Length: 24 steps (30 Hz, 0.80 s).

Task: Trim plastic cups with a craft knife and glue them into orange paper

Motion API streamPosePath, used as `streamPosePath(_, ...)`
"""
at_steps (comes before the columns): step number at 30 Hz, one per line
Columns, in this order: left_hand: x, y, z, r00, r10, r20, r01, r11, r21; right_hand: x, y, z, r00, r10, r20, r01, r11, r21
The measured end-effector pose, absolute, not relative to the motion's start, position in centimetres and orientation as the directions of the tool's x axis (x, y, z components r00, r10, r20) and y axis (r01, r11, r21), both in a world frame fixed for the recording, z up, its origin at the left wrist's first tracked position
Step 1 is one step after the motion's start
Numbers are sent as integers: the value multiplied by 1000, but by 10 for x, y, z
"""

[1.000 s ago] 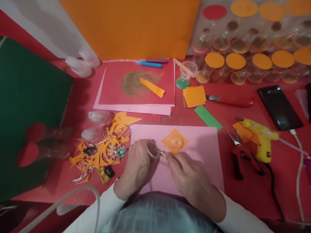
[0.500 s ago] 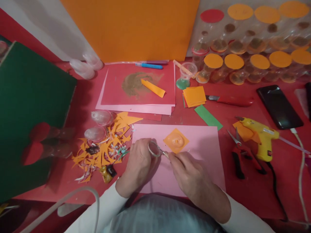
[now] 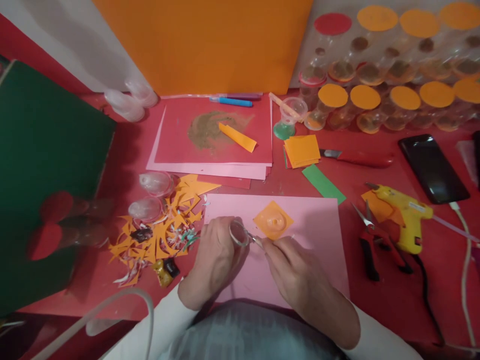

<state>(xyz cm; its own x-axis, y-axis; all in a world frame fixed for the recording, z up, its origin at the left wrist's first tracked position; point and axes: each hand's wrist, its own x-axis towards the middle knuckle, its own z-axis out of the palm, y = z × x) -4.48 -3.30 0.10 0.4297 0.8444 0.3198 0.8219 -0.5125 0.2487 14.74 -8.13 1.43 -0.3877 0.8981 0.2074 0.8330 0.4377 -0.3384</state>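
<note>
My left hand [image 3: 213, 255] is curled around a small clear plastic ring [image 3: 239, 233] over a pink paper sheet [image 3: 318, 235]. My right hand [image 3: 296, 277] is closed on a thin metal tool [image 3: 255, 240], perhaps small scissors, whose tip meets the ring. Just beyond my fingers lies an orange paper square [image 3: 273, 220] with a clear plastic piece on it.
Orange paper scraps [image 3: 165, 235] and two clear bottle tops [image 3: 155, 182] lie left. A yellow glue gun [image 3: 403, 212] and red pliers [image 3: 371, 237] sit right, with a black phone [image 3: 433, 167], a red knife [image 3: 360, 157] and rows of capped bottles [image 3: 375, 95] behind. A green board [image 3: 41, 165] stands far left.
Both hands stay at the ring with only slight shifts; the view has moved a little.
</note>
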Motion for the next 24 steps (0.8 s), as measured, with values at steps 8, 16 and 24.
streamPosePath(8,-46,-33,0,431,849,306,815,-511,273,146,-85,14,-387,912,136,851,410,-328)
streamPosePath(16,-44,-33,1,428,848,313,807,-514,289,144,-85,17,-390,914,113,865,406,-295)
streamPosePath(24,-45,-33,-1,431,848,309,811,-514,278,143,-84,20,-418,892,175,868,449,-215)
